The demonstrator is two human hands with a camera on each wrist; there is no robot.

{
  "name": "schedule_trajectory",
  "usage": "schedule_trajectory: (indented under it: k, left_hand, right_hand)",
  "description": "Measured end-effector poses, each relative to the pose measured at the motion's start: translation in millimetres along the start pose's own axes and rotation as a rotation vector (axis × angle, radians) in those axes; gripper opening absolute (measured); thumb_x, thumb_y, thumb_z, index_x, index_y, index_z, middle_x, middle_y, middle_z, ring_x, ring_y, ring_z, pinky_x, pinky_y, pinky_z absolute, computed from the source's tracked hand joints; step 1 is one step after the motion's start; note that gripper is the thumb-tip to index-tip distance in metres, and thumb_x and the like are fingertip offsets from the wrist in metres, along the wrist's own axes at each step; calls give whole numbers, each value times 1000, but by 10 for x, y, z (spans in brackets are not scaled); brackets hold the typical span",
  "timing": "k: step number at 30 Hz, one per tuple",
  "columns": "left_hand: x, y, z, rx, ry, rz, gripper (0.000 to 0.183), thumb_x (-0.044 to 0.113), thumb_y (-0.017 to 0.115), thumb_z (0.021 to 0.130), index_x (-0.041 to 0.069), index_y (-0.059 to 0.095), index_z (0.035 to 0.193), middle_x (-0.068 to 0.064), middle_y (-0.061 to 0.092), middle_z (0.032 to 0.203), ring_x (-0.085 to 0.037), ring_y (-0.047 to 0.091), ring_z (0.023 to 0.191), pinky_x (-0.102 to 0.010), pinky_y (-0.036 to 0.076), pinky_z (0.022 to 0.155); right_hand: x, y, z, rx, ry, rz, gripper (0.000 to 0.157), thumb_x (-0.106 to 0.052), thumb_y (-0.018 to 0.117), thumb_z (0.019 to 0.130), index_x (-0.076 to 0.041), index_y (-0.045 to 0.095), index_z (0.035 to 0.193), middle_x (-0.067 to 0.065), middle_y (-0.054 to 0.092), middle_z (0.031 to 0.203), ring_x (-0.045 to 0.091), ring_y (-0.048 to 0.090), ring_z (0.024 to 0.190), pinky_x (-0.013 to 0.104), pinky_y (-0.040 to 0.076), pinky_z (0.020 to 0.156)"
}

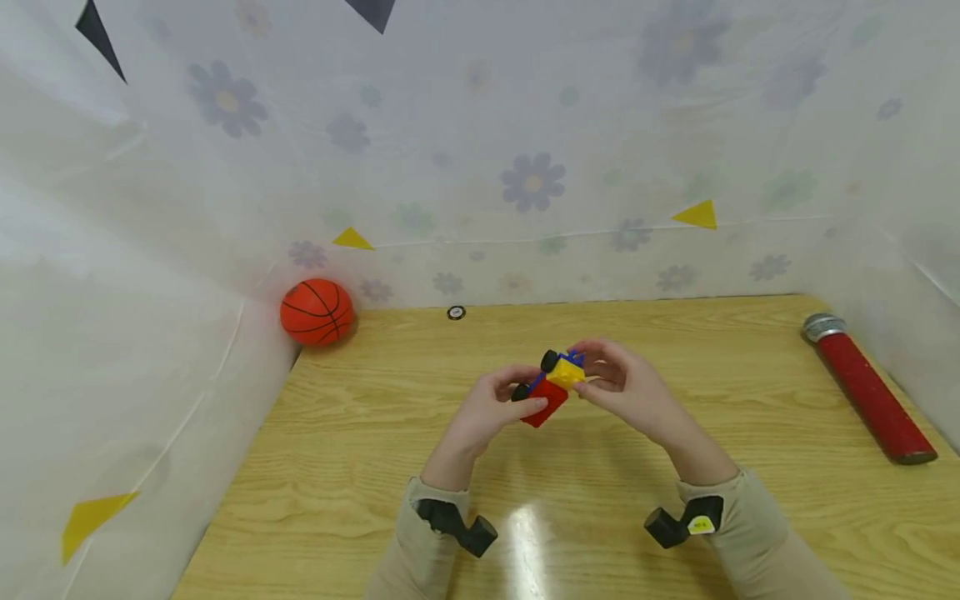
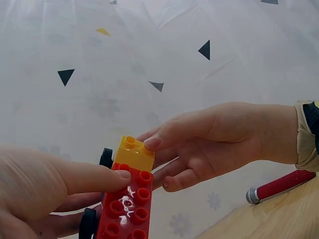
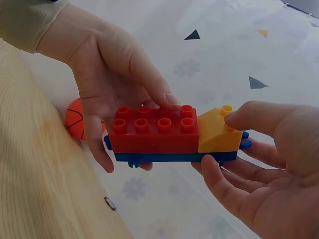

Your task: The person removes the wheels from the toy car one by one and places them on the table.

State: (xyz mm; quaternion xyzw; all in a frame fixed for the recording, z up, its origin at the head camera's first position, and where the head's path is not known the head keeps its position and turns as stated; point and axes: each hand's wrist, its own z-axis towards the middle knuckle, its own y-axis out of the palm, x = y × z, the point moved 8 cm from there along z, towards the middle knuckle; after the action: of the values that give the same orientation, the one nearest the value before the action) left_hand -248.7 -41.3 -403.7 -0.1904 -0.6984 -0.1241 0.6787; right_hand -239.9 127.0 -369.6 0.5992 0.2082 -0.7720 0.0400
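A toy car of building bricks is held above the table between both hands. It has a blue base (image 3: 174, 157), a long red brick (image 3: 154, 137) with studs on top, and a sloped yellow brick (image 3: 212, 137) at one end. Black wheels (image 1: 550, 361) show along one side; the side facing the right wrist camera shows blue stubs without wheels. My left hand (image 1: 483, 408) grips the red end, thumb on top and fingers beneath. My right hand (image 1: 633, 392) pinches the yellow end, thumb on the yellow brick and other fingers around the base.
An orange basketball (image 1: 317, 312) sits at the table's far left corner. Along the right side lies a red microphone (image 1: 873, 400) with a silver head. A small black-and-white disc (image 1: 456, 312) lies by the back edge. Flower-patterned white sheeting (image 1: 480, 167) surrounds the wooden table (image 1: 337, 500).
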Motion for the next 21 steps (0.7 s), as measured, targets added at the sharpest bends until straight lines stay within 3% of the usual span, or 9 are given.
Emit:
schedule_trajectory:
  k: [7,12,21]
  left_hand:
    - [-11,12,1,-9,-20,-27,42,9,69,92,5,59,133,-16,59,133,-20,63,109,-31,58,84]
    - [17,25,4,-25,19,4,39,9,71,91,7,62,129,-15,61,129,-18,60,105,-27,56,82]
    - [19,62,14,-64,46,8,38,7,73,88,3,64,125,-17,61,119,-15,58,87,-24,52,67]
  right_hand:
    - [8,11,-13,-45,-12,6,47,-11,65,96,-1,48,139,21,57,126,7,64,107,23,57,86]
    - [41,-2,-17,-40,25,-63,41,-21,60,100,-8,54,138,17,58,134,8,65,110,25,56,87]
    - [115,-6,8,-21,69,-155,36,-27,59,100,-3,62,127,16,66,121,19,68,103,25,55,84]
